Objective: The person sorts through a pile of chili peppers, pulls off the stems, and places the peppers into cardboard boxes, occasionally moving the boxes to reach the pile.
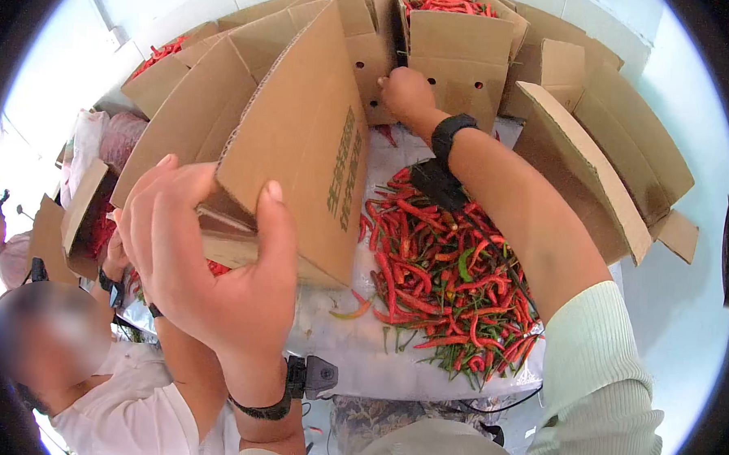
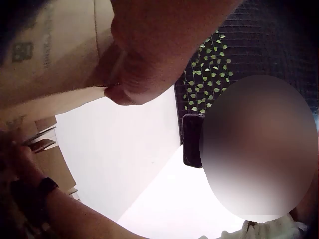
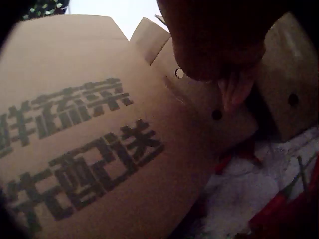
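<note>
A tall cardboard box [image 1: 311, 152] with dark printing on its side stands open, tilted in the head view. My left hand [image 1: 217, 254] grips its near edge, thumb on the printed panel and fingers round the corner. In the left wrist view the left hand [image 2: 154, 55] overlaps the box's lower edge. Farther off, my right hand [image 1: 411, 95] has its fingers curled in front of a holed cardboard panel [image 1: 368, 61]. The right wrist view puts the fingertips [image 3: 234, 94] close to a hole in that panel; I cannot tell whether they hold it. Red chilies [image 1: 444, 272] lie heaped below my right forearm.
A chili-filled box [image 1: 457, 57] stands at the back, right of my right hand. An open box [image 1: 607, 157] is on the right. Another person [image 1: 130, 388] works close by on the left. A white sheet [image 1: 319, 331] covers the table under the heap.
</note>
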